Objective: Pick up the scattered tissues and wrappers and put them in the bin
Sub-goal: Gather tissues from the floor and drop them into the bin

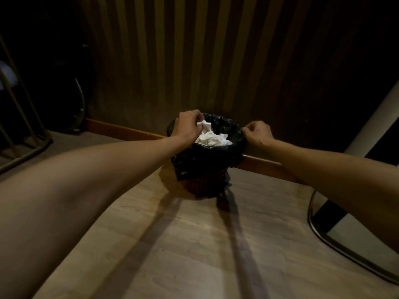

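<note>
Both arms are out over the bin (pixel 201 184), which stands on the wood-look floor (pixel 194 244) hard against the skirting board (pixel 121 131) below the striped wall (pixel 216 61). The left hand (pixel 187 126) sits over the bin's left rim, its fingers curled shut around a white wad of tissue (pixel 204 125) that hangs just above the heap inside. And it is quite a heap: crumpled tissues (pixel 213 140) fill the mouth of the black liner (pixel 207 160) nearly level with the rim. Over on the right rim, the right hand (pixel 258 132) has thumb and fingers pinched together on the liner's edge, seemingly holding the bag open or steady. No wrappers can be made out in this dim light, and the floor around the bin shows no loose litter in view. The tissue looks feather-light, soft and easily torn, so a loose whole-hand bunching grip suits it better than a fingertip pluck. The liner is thin and slick, folded over the rim, and a hard tug could drag it off the basket. With the pile so high, the likely call is to let go low and press gently so nothing spills over the edge.
</note>
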